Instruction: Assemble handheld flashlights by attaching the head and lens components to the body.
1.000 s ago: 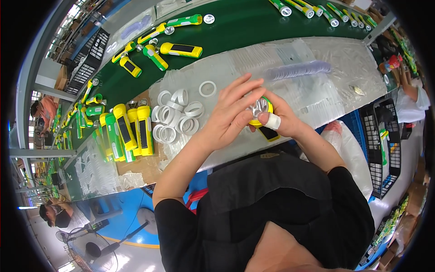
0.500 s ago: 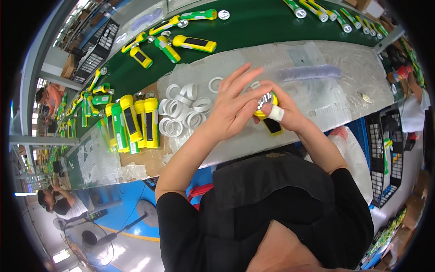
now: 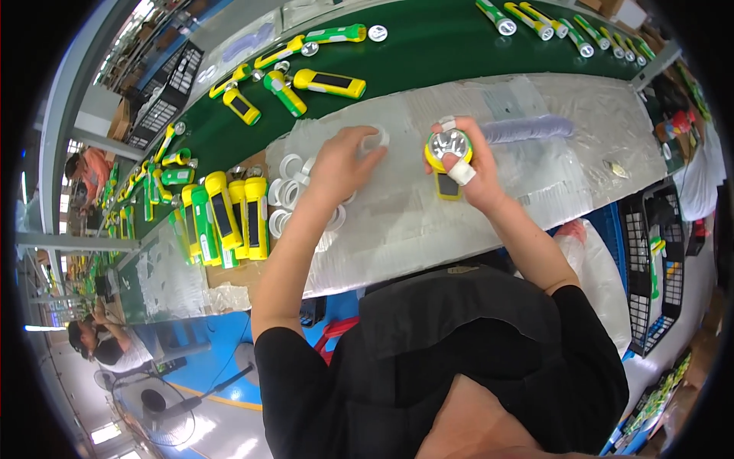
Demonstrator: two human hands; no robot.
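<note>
My right hand point(image 3: 482, 165) clasps a yellow plastic flashlight point(image 3: 446, 145), likely rigid, best rim-held; my left hand point(image 3: 342, 164), pinch unclear, rounds a nine-o'clock white ring point(image 3: 373, 141).

Held torch point(image 3: 449, 183): plas., sm., glossy.
Reflector point(image 3: 449, 143): mirror-bright, poss. metallised plas., too small to conf.
White rings point(image 3: 287, 193): plas., sm., semi-matt.
Bench cover point(image 3: 405, 222): clr. plas. film, wrinkled, glossy.
Green belt point(image 3: 428, 61): sm., low sheen.
Black top point(image 3: 397, 321): cloth, matt.
</note>
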